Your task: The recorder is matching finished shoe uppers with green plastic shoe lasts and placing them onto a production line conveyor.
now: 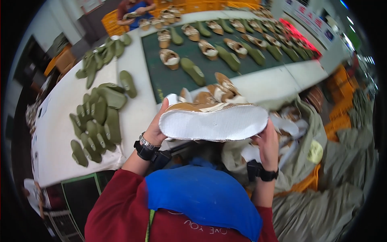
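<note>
Between my two hands is a tan shoe upper (213,123), held on its side so its ribbed white bottom faces me. My left hand (156,128) is closed around its left end. At the other end my right hand (267,147) grips it, thumb and fingers against the edge. Just behind it, more tan and white shoe uppers (221,89) sit at the table's near edge, partly hidden by the held one. To my left, a group of olive-green shoe lasts (96,115) lies on the white table (135,133).
A green conveyor belt (153,72) carries rows of tan uppers beside green lasts. At right stands an open sack (312,133) of uppers, with orange crates (338,126) beyond. Another person (135,14) works at the far left. More lasts (107,52) lie farther back.
</note>
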The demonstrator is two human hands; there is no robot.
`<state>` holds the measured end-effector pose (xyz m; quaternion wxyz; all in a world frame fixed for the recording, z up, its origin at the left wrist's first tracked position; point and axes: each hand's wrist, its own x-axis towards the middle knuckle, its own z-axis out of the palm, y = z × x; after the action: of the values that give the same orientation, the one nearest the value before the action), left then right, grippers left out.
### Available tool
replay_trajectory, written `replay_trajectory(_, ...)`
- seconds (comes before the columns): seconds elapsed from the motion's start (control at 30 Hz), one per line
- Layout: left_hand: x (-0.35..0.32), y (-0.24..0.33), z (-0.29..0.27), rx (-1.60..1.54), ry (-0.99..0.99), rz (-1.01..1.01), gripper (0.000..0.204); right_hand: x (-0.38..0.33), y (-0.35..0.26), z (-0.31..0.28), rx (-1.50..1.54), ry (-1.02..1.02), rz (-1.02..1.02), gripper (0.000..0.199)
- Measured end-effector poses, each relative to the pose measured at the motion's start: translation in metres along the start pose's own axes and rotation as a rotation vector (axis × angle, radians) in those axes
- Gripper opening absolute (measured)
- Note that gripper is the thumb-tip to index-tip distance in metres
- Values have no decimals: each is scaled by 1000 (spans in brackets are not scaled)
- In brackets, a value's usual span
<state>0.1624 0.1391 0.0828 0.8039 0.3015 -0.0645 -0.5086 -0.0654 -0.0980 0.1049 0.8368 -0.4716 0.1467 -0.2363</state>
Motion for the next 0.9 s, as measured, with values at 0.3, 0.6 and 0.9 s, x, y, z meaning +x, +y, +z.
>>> replay_trajectory(0.3,-44,165,-76,943,284,223,31,5,17,27,-415,302,-78,31)
replay_trajectory(0.6,54,341,-234,1861,622,388,38,1,43,65,-647,486,-66,27)
replay_trajectory(0.9,124,343,-308,2094,908,-143,51,5,60,96,-758,610,11,26)
